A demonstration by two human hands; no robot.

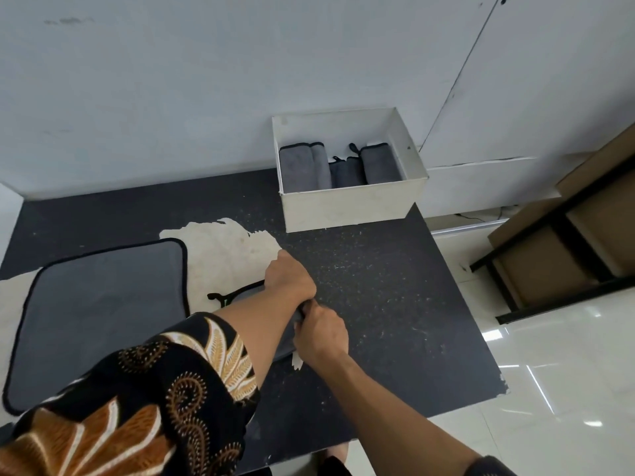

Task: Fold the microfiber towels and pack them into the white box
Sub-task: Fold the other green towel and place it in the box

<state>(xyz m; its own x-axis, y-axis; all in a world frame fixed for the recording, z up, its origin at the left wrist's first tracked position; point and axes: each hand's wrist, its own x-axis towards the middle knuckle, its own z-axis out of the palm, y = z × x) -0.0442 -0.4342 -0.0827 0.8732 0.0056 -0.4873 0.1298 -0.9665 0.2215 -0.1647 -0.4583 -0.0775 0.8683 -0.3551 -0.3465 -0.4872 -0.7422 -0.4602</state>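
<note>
Folding a grey towel [282, 348].
Clamped in curled fingers of left hand [290, 276] and right hand [321, 333], white box [343, 207] beyond them.

One white box [347, 209], about four folded towels [295, 164] inside, two loose towels [103, 304], two hands [290, 274].

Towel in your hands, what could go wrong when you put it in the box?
The left hand and right hand grip the grey towel close together, so the rest of it could flop open when lifted. The white box already has folded towels across most of its floor, so squeezing another in might be tight. The peeled patch on the table has ragged edges that might snag the cloth.
</note>
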